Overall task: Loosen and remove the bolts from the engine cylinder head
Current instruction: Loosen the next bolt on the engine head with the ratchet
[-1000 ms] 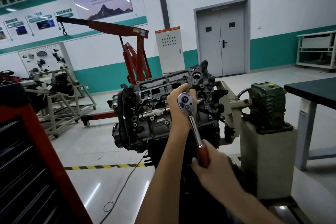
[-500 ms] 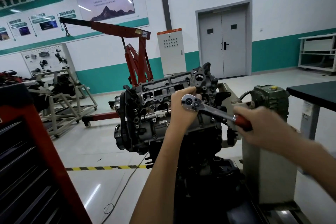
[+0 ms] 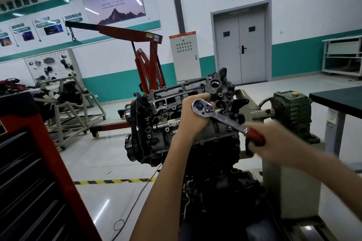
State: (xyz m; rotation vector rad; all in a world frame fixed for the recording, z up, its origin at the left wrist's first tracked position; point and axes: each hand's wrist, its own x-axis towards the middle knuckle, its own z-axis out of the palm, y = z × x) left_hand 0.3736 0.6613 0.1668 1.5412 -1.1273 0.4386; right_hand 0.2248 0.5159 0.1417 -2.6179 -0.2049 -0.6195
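Right now we judge ourselves mid-loosening: our left hand [image 3: 193, 121] curls round the head of the ratchet [image 3: 225, 119], seating it on a bolt hidden beneath it at the right end of the cylinder head [image 3: 168, 101]. Our right hand [image 3: 278, 143], blurred, grips the red handle [image 3: 254, 136], low and to the right of the cylinder head. No freed bolts show anywhere, so most of the removal seems to lie ahead.

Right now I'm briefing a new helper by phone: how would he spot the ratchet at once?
Find the grey engine on its stand mid-room. Against its upper right end sits the ratchet, left hand cupping its chrome head, right hand gripping the handle. It alone has a shiny shaft ending in a red grip.
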